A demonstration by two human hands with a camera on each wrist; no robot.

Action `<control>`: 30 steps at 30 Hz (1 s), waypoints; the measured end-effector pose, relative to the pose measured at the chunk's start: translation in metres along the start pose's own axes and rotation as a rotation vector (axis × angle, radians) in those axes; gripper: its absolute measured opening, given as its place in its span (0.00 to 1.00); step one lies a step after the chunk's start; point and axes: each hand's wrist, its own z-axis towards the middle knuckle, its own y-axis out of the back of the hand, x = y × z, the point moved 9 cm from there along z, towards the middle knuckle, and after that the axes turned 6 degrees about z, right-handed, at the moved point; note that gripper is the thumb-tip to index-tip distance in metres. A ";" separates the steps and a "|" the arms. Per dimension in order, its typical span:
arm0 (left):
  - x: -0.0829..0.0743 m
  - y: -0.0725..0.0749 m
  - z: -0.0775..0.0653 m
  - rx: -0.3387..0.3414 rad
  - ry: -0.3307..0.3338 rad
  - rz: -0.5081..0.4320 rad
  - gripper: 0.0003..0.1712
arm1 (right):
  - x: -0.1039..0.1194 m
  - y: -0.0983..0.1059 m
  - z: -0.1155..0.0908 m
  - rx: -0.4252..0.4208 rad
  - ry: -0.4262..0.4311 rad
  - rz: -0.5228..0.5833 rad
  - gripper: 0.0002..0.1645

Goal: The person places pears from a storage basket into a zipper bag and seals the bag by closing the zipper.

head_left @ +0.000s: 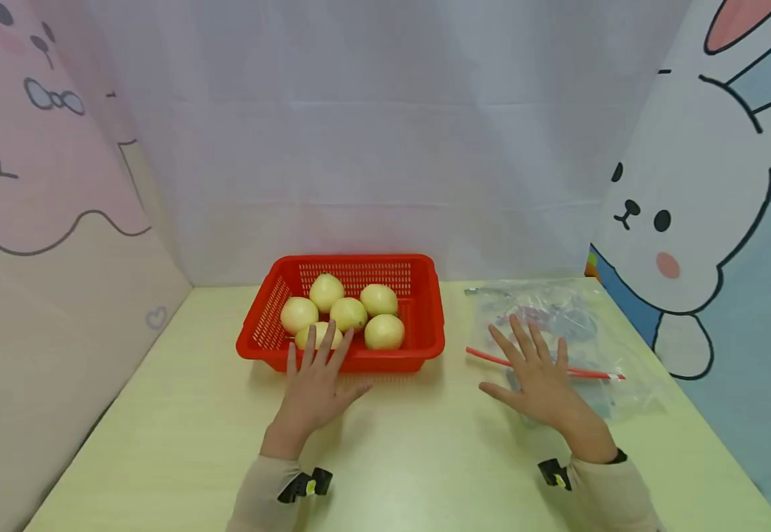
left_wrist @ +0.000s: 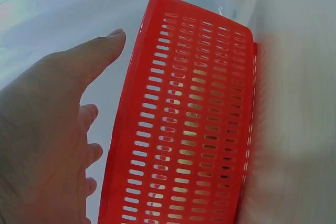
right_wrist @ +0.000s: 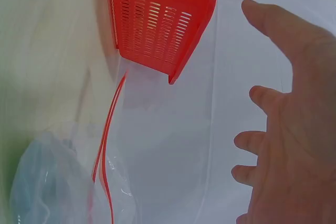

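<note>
A red plastic basket (head_left: 428,325) with slotted walls stands at the back of the table, holding several pale yellow-green pears (head_left: 385,332). My left hand (head_left: 315,388) hovers at the basket's front wall with its fingers spread and nothing in it. In the left wrist view the thumb and fingers are apart from the basket (left_wrist: 184,114). To the right, my right hand (head_left: 541,380) is spread above a clear plastic bag (head_left: 578,318) and thin red strips (head_left: 491,357). The right wrist view shows the bag (right_wrist: 47,182) and strips (right_wrist: 107,129) away from the fingers.
The pale yellow table (head_left: 179,443) meets a white cloth backdrop (head_left: 385,148) behind the basket. Printed cartoon panels stand on both sides, with a rabbit figure (head_left: 691,244) on the right one. Both wrists carry small black straps.
</note>
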 end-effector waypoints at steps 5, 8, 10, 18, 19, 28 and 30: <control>-0.004 0.007 0.006 -0.057 -0.017 -0.014 0.52 | -0.001 0.000 -0.002 0.017 0.029 -0.002 0.55; -0.013 0.009 0.012 -0.085 -0.040 -0.033 0.52 | -0.007 0.002 -0.003 0.010 0.049 -0.041 0.54; -0.022 0.010 0.017 -0.107 -0.069 -0.035 0.52 | -0.011 0.006 -0.003 -0.012 0.069 -0.080 0.53; -0.072 0.007 0.046 -0.150 -0.217 -0.020 0.51 | -0.034 0.022 -0.003 -0.038 0.075 -0.156 0.49; -0.078 0.006 0.050 -0.152 -0.233 -0.009 0.51 | -0.038 0.023 -0.003 -0.026 0.066 -0.157 0.49; -0.133 -0.007 0.079 -0.107 -0.344 0.040 0.52 | -0.069 0.023 -0.001 0.072 0.027 -0.177 0.47; -0.145 -0.012 0.083 -0.104 -0.369 0.083 0.51 | -0.078 0.020 -0.001 0.091 0.020 -0.187 0.47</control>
